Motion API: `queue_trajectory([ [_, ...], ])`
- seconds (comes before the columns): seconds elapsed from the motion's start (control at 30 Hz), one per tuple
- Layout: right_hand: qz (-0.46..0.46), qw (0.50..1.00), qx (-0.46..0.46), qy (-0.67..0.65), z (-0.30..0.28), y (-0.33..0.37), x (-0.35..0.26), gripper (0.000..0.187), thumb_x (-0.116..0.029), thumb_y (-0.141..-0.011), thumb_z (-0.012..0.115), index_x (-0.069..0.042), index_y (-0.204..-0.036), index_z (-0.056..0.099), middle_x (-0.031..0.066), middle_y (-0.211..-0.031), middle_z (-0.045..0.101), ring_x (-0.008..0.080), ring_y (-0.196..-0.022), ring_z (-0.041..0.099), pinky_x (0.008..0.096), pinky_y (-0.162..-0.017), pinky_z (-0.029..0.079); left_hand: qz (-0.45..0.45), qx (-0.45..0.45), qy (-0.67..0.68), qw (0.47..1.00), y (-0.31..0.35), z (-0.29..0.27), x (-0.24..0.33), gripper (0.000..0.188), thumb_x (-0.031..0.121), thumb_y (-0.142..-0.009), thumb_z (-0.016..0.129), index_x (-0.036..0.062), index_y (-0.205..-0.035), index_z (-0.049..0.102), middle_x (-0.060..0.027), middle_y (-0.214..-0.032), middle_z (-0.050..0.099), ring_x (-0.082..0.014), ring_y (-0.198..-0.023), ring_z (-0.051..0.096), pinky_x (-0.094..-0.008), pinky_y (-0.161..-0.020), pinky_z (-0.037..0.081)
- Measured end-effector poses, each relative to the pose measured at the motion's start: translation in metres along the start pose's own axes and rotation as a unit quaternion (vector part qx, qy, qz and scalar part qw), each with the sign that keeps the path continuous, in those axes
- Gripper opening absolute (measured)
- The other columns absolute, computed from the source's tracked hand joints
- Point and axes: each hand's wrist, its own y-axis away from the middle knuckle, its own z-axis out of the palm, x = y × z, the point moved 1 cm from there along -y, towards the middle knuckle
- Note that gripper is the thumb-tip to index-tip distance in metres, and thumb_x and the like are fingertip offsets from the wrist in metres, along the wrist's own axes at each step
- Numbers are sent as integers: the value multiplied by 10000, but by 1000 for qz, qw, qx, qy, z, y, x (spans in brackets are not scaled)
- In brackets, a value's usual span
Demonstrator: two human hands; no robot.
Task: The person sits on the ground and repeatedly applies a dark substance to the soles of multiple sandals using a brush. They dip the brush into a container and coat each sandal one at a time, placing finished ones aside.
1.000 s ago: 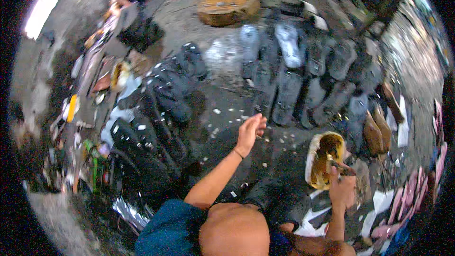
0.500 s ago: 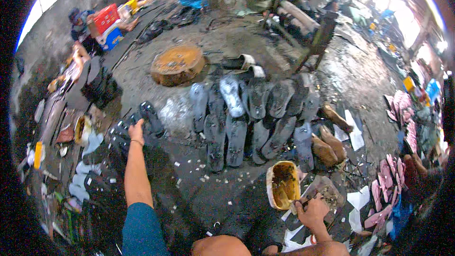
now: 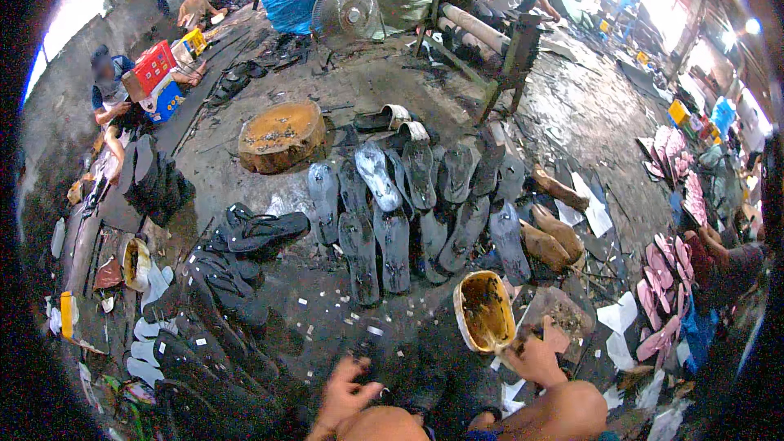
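Note:
My left hand (image 3: 347,392) is low in the middle, just in front of my knee. Its fingers are smeared by motion, and a dark blurred shape lies beyond them; whether they grip it does not show. My right hand (image 3: 535,361) is closed beside a cut-open tub (image 3: 483,345) with yellow-brown residue inside. What its fingers hold is too small to make out. Several dark grey soles (image 3: 395,257) lie in rows on the floor ahead. To the left, black flip-flops (image 3: 265,231) lie in a heap.
A round wooden block (image 3: 282,132) stands beyond the soles. Brown shoe forms (image 3: 551,249) and pink slippers (image 3: 660,278) lie to the right. A standing fan (image 3: 349,16) is at the back. People (image 3: 110,86) sit farther off, one beside red and blue crates.
My left hand has drawn back from the black flip-flops at the left to near my knee. My right hand stays by the tub. The whole view has shifted slightly.

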Motion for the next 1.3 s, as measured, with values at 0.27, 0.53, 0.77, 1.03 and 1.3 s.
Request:
queue_trajectory([
  [0.27,50,669,-69,-738,-57,-38,-34,421,-305,-958,670,18,-1221,611,133,-1229,633,257,-1145,625,440,-980,508,204,-67,-348,913,-80,93,-69,825,584,-848,642,105,-1488,437,-229,-1627,164,-399,-1514,106,-534,-1204,88],
  [0.53,-236,850,55,-467,-72,-81,-145,240,-128,-890,729,-12,-1091,667,89,-1027,724,196,-938,688,330,-810,543,-43,-180,549,815,-131,77,65,461,362,-1054,395,38,-1323,584,-127,-1226,660,-251,-1046,661,-357,-939,526],
  [0.77,-339,878,195,-277,-47,-86,-147,258,-80,-851,716,-76,-1106,683,128,-978,716,307,-933,689,406,-784,532,-89,-134,499,851,-117,96,74,555,447,-1059,345,30,-1378,527,-144,-1283,637,-287,-1086,664,-423,-957,550],
  [1.03,-290,879,126,-357,-33,-71,-120,221,-120,-844,718,-69,-1057,688,133,-1004,711,318,-919,687,415,-812,535,-54,-155,553,817,-129,79,48,575,450,-1049,325,49,-1442,449,-170,-1359,569,-330,-1144,628,-489,-983,527],
  [1.3,-170,888,191,-383,-67,-127,-108,213,-163,-880,728,-29,-1037,677,148,-986,706,228,-867,678,352,-796,524,-49,-158,542,824,-103,100,90,623,488,-1045,315,53,-1480,414,-157,-1438,509,-311,-1238,566,-470,-1047,476],
])
